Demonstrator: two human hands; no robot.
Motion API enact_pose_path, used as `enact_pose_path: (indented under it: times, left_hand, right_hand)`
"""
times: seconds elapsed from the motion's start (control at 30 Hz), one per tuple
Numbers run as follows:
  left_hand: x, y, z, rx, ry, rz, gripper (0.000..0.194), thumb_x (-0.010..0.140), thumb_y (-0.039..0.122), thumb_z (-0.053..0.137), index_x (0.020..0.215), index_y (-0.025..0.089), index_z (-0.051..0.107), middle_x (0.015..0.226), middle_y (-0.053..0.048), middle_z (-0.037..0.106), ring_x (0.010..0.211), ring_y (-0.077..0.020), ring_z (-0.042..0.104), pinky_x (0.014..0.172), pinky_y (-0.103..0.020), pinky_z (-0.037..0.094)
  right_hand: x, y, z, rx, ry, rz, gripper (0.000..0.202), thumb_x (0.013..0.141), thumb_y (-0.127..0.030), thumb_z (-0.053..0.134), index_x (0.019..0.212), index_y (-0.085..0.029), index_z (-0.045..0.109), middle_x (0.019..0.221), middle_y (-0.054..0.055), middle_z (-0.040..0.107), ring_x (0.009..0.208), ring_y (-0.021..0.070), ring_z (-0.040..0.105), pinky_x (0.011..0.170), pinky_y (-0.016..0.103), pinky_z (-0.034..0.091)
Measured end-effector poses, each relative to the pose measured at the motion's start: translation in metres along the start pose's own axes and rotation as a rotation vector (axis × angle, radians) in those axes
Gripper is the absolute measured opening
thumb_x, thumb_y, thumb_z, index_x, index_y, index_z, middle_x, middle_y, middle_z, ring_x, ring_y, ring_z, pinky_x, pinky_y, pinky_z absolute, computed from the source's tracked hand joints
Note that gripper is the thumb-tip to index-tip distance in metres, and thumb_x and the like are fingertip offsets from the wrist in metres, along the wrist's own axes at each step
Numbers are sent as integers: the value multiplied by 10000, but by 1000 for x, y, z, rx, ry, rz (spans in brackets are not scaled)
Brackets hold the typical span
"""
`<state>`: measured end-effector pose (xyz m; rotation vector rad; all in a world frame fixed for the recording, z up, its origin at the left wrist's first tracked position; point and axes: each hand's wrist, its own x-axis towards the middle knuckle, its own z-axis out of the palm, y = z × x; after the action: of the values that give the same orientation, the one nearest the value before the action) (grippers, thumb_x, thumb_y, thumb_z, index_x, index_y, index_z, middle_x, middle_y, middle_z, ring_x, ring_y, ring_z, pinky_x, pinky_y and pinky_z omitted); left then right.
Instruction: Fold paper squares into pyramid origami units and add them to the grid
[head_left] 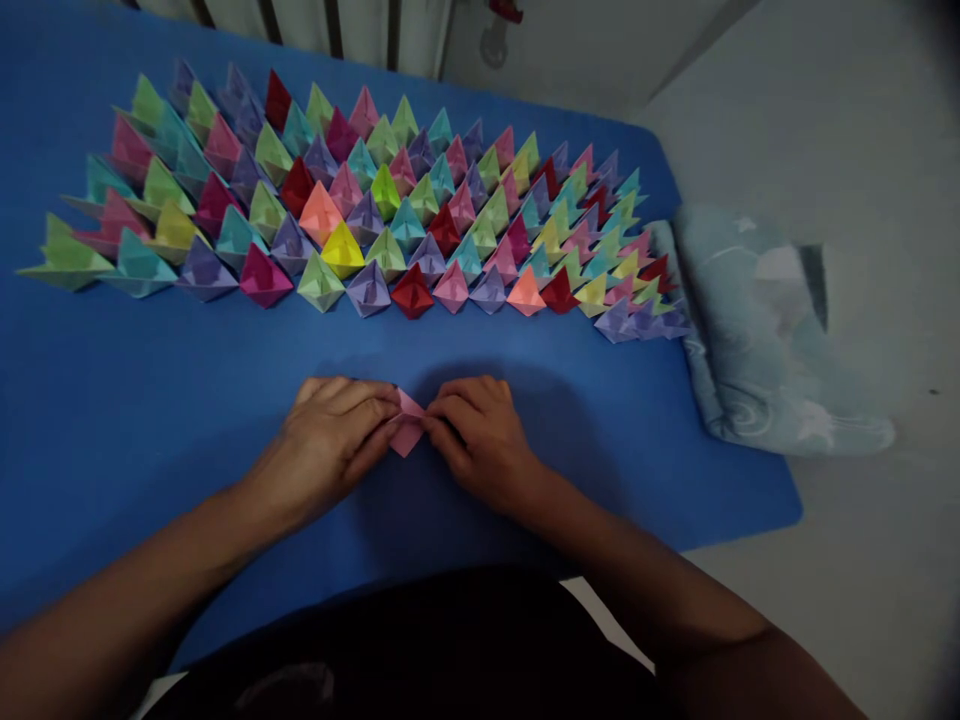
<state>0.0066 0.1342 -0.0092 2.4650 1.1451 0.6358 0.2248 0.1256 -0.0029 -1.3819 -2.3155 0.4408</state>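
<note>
Between my two hands is a small folded piece of pink paper (406, 437), diamond-shaped from above, just over the blue table. My left hand (334, 430) pinches its left corner between thumb and fingers. On the opposite corner, the thumb and fingers of my right hand (480, 435) are closed as well. Part of the paper is hidden behind the fingertips. Beyond my hands stand rows of folded paper boats (412, 292) in pink, purple, green, yellow, red and turquoise, close together.
The blue tabletop (187, 370) has a rounded right edge. A folded grey-green blanket (757, 330) with pale star patterns lies at that edge, beside the boats. Dark and light slats (360, 40) run along the back, and a pacifier (495, 40) with a red part shows behind the table.
</note>
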Motion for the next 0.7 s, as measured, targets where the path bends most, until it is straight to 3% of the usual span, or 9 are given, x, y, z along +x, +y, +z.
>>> enact_pose_path:
  times: [0.23, 0.5, 0.7]
  left_hand:
    - [0, 0, -4, -15, 69, -46, 228, 1022, 343, 466, 931, 206, 624, 1073, -69, 718, 989, -222, 683, 853, -390, 489]
    - [2, 0, -7, 70, 30, -54, 345, 1034, 338, 418, 837, 184, 657, 1002, -80, 720, 891, -236, 671, 769, -403, 461]
    - [1, 0, -2, 139, 24, -82, 328, 1026, 332, 441, 853, 159, 659, 997, -110, 708, 899, -261, 660, 775, -416, 451]
  right_hand:
    - [5, -2, 1, -9, -20, 26, 238, 1002, -295, 513, 843, -195, 660, 943, 73, 691, 865, 208, 556, 789, 378, 364]
    - [11, -3, 0, -109, -56, -10, 241, 998, -286, 500, 847, -172, 648, 956, 90, 681, 841, 211, 534, 757, 366, 361]
    - [12, -5, 1, -176, -69, -4, 245, 996, -282, 470, 860, -173, 643, 975, 100, 687, 843, 225, 526, 761, 370, 356]
